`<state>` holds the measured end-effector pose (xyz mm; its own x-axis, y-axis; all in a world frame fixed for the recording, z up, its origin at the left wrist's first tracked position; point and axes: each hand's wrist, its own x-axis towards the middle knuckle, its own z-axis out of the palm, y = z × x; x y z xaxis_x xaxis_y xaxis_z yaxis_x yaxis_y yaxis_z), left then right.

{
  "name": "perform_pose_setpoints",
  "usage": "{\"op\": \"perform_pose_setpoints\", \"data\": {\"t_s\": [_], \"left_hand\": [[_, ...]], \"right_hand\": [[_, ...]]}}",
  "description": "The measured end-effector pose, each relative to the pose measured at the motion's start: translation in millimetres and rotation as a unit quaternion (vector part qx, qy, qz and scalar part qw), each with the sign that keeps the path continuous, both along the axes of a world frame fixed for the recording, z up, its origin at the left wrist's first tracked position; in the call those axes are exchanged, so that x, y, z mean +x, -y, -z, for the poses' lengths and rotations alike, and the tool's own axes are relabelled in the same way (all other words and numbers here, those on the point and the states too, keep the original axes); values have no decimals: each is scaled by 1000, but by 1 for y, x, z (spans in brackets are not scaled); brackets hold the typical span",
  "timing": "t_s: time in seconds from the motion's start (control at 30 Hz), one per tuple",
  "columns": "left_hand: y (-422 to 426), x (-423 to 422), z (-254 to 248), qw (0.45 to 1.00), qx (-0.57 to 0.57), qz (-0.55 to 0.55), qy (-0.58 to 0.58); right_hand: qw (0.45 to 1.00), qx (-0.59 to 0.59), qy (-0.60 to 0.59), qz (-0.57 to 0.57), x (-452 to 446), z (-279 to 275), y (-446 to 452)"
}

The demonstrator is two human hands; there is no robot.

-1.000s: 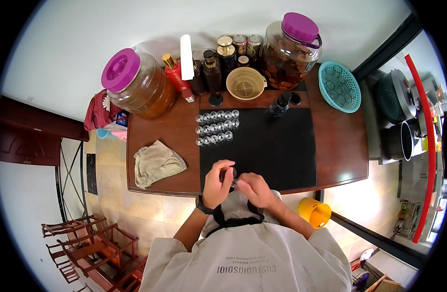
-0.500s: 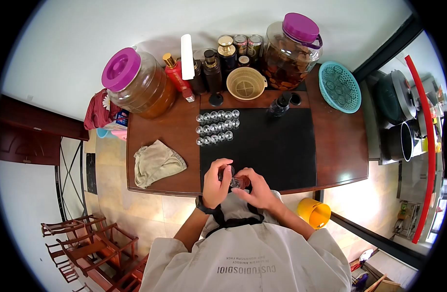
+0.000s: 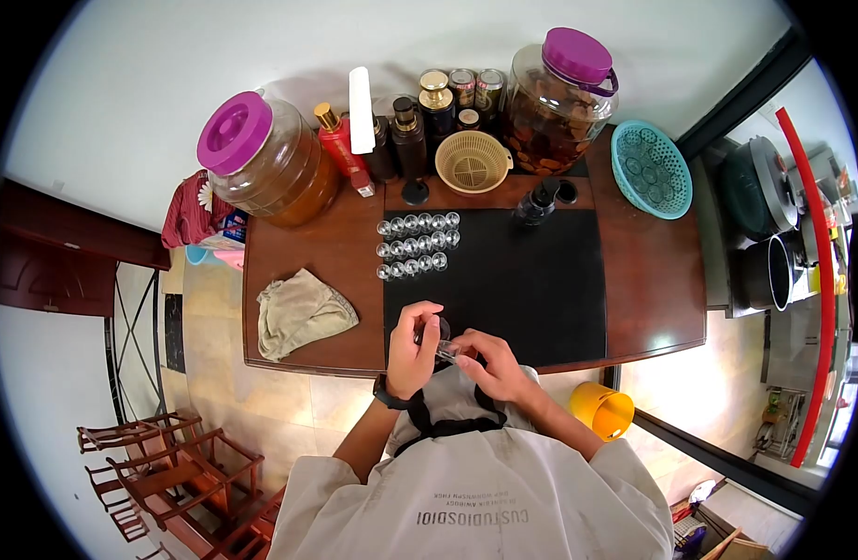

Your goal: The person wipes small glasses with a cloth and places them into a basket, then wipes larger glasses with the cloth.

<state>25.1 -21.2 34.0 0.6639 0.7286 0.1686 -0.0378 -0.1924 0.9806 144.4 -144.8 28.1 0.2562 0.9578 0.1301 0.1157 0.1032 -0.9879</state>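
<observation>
Above the table's front edge, my left hand (image 3: 413,355) and my right hand (image 3: 490,367) come together around a small clear glass (image 3: 447,351). The left fingers curl round one end, while the right thumb and fingers pinch the other. Part of the glass is hidden by the fingers. Beyond my hands, small clear glasses (image 3: 411,245) stand in three rows on the black mat (image 3: 531,289). A beige cloth (image 3: 305,317) lies crumpled on the wooden table, left of my left hand.
Large jars with purple lids stand at the back left (image 3: 284,173) and back right (image 3: 550,117). Between them are bottles, cans and a beige basket (image 3: 474,161). A dark pump bottle (image 3: 535,207) stands on the mat. A turquoise basket (image 3: 651,168) holds more glasses. A yellow bucket (image 3: 601,411) is below.
The glass has turned between my hands and shifted slightly left. My right fingers have moved a little along it, and my left hand has shifted slightly.
</observation>
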Motion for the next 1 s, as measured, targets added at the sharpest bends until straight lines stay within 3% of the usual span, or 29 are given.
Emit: {"op": "perform_pose_setpoints", "data": {"t_s": [0.17, 0.43, 0.57, 0.63, 0.67, 0.73, 0.77, 0.83, 0.93, 1.0], "left_hand": [[-1, -2, -2, 1000, 6, 8, 2], [4, -3, -4, 999, 16, 37, -18], [4, -3, -3, 998, 40, 39, -21], [3, 0, -2, 999, 28, 13, -16], [3, 0, -2, 999, 28, 13, -16], [3, -1, -3, 999, 29, 18, -38], [2, -2, -1, 999, 29, 18, -37], [3, -3, 3, 998, 39, 21, -38], [4, -1, -3, 999, -6, 25, -33], [1, -1, 0, 999, 8, 14, -35]], "right_hand": [[1000, 20, -1, -2, 0, -3, -1], [988, 31, 143, -41, 6, 16, 1], [994, 31, 87, -59, 1, 17, -1], [997, -28, -1, 68, -10, -5, -4], [997, -28, -1, 68, -10, -5, -5], [989, -18, 125, 79, -7, -4, -5], [989, -18, 125, 79, -3, 4, -4], [993, -32, 110, -25, 4, 17, -3], [997, -43, 46, 53, -6, 7, -4], [994, -40, 83, 61, -7, -6, -6]]}}
